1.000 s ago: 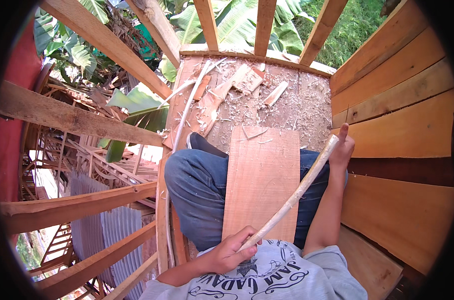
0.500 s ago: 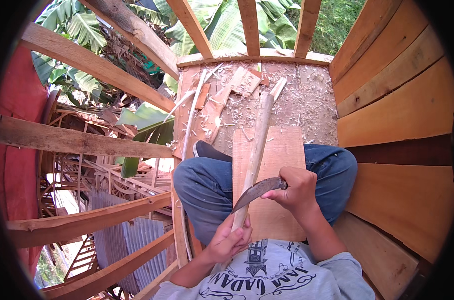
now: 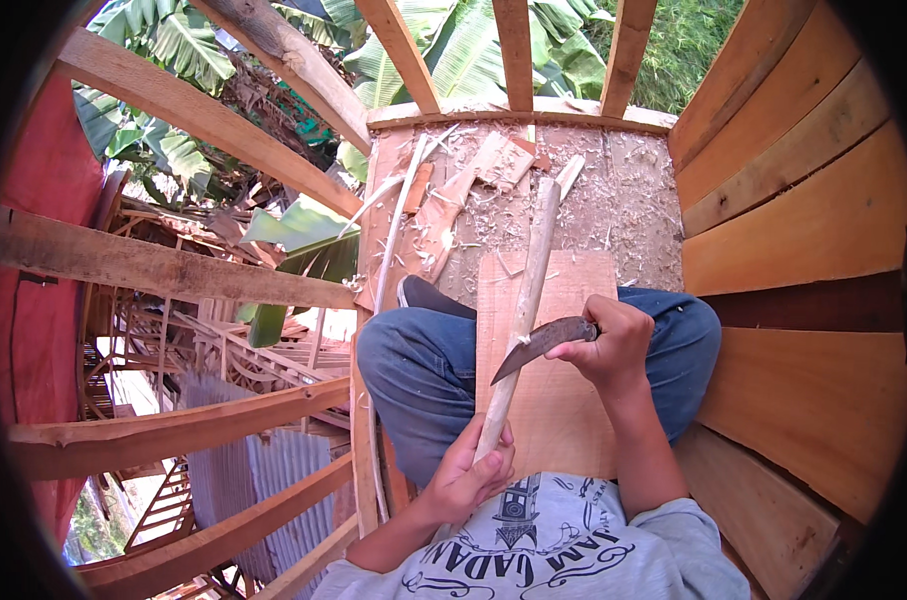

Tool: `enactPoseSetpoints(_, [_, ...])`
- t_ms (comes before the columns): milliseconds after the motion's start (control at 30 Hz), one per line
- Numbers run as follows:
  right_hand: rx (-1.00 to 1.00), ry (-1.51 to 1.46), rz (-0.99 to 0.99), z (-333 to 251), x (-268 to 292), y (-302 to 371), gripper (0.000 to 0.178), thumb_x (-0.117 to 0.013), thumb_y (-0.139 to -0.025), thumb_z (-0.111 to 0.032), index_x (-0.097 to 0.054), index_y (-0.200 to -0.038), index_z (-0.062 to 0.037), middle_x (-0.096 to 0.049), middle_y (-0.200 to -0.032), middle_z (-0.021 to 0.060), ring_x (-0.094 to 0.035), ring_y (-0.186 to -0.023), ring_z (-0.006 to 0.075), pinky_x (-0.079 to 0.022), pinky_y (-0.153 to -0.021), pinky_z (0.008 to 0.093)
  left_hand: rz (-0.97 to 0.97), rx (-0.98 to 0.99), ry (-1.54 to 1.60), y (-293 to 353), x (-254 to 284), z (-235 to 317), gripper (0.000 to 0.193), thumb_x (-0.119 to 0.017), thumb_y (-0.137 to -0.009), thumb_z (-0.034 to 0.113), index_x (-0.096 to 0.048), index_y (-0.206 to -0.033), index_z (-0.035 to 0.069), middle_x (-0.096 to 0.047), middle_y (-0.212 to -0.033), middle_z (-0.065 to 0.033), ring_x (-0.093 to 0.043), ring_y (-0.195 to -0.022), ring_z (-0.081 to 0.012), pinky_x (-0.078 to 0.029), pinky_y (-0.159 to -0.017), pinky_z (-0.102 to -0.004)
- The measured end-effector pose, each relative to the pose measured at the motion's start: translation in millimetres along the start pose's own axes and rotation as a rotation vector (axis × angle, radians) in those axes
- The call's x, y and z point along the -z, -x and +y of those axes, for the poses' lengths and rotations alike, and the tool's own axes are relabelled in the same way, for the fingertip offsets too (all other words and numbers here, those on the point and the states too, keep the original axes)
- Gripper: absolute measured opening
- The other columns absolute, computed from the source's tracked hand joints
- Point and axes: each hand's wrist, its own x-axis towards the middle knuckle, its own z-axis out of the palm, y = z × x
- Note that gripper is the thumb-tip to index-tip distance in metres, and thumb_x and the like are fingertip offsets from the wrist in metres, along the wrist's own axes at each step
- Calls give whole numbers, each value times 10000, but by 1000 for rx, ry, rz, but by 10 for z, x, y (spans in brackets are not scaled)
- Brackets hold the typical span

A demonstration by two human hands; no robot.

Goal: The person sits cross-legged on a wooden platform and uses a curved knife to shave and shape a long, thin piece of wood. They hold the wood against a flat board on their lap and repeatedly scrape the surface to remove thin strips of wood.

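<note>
— How are the hands set?
— Left hand (image 3: 471, 470) grips the stick's (image 3: 524, 305) near end; right hand (image 3: 614, 345) is closed on the knife (image 3: 539, 345), blade laid across it.
— Changed?
— Barely; same hold as a moment ago.
— The stick?
— Pale, peeled, lying along the board (image 3: 564, 400) on the lap.
</note>
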Motion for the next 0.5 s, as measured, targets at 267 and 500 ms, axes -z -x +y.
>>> enactPoseSetpoints(267, [-23,-13,6,-11,14,-27,778,-624,-506,-800,-390,-499,-58,-361,-434,71,-430,-390,247,-339,-398,325,-20,18,55,32,43,1,256,-442,-970,267,-357,-1100,64,-350,-635,11,-288,-449,-36,-254,-442,-185])
enactPoseSetpoints(500, [-566,-234,266,1114,208,-421,703,-383,-915,-610,-307,-521,-34,-291,-474,-28,-315,-446,79,-248,-409,339,-83,172,-118,177,3,-170,212,-442,-969,205,-386,-1093,43,-373,-697,21,-319,-509,-37,-282,-479,-188])
